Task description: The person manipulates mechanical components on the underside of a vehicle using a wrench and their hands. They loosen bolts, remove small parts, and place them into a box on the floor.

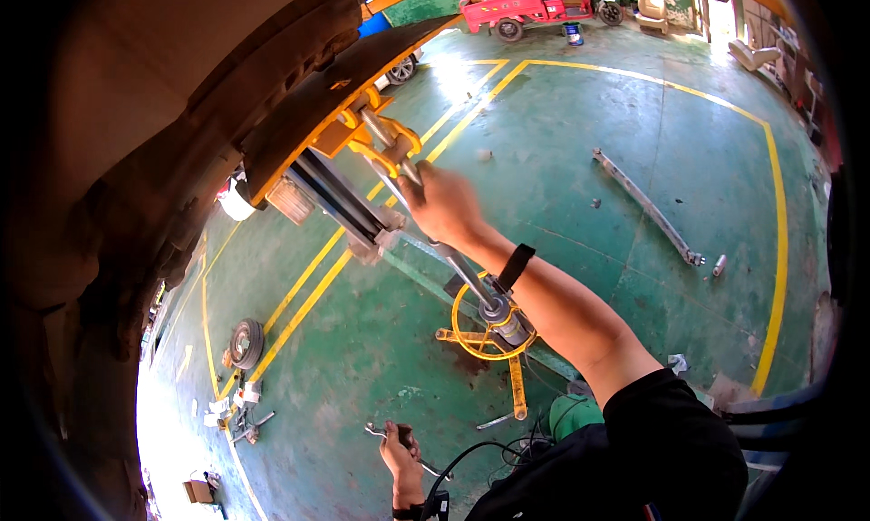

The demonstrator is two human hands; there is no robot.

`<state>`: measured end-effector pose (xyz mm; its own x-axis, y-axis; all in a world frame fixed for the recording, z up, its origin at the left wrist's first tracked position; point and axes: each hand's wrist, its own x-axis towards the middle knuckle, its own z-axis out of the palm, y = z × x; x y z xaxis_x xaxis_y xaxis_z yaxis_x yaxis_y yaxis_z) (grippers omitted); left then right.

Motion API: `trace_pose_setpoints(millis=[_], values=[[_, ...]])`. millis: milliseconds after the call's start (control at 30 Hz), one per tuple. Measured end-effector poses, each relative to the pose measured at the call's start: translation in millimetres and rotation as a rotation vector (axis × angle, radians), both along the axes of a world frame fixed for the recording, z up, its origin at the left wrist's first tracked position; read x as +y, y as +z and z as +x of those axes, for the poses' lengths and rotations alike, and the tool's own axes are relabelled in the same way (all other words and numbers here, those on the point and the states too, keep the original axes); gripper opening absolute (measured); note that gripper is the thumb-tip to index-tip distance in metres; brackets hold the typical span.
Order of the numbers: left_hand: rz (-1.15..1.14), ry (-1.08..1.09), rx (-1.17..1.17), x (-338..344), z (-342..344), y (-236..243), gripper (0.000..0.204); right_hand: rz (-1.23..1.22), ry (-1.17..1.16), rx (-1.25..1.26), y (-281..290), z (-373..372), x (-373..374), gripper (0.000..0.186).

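The jack [469,274] stands mid-frame, already extended toward the yellow fittings [390,145] at upper centre; the right hand [446,208] curls round its pole. Lower centre, the left hand [399,453] grips a wrench [430,468], unapplied. Load on the jack? Can't tell.

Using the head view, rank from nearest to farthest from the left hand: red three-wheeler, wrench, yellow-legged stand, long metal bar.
1. Wrench: gripped in the left hand.
2. Yellow-legged stand: ahead and right.
3. Long metal bar: farther off, right.
4. Red three-wheeler: far back, top of picture.
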<state>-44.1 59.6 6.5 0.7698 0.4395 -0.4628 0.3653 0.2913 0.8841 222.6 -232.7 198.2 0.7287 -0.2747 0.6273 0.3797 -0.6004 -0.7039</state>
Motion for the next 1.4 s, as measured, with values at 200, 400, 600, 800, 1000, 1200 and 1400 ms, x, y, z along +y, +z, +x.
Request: trace_pose_setpoints(millis=[200,400,600,800,1000,1200,1400], values=[[-0.015,0.020,0.036,-28.8,-4.3,-7.5,0.044,-0.006,0.047,-0.002,-2.7,0.1,-2.0,0.030],[-0.006,0.032,0.085,-76.2,6.8,-21.8,0.043,0.000,0.125,-0.066,-5.7,-1.7,-5.5,0.030],[-0.088,0.028,0.082,-144.3,27.5,-51.7,0.043,0.009,0.292,-0.165,-10.7,-1.2,-14.9,0.022],[-0.099,-0.001,0.085,-193.8,46.2,-45.7,0.042,0.016,0.379,-0.235,-9.9,0.9,-25.7,0.022],[-0.066,-0.031,0.068,-186.1,71.1,-43.5,0.040,0.035,0.419,-0.261,-11.7,3.2,-30.6,0.021],[0.001,0.000,0.064,-191.3,91.0,-36.9,0.040,0.020,0.548,-0.235,-14.4,10.7,-38.1,0.021],[0.446,0.055,0.013,-151.0,73.3,-116.9,0.037,0.099,0.906,-0.268,-13.9,16.4,-55.6,0.032]])
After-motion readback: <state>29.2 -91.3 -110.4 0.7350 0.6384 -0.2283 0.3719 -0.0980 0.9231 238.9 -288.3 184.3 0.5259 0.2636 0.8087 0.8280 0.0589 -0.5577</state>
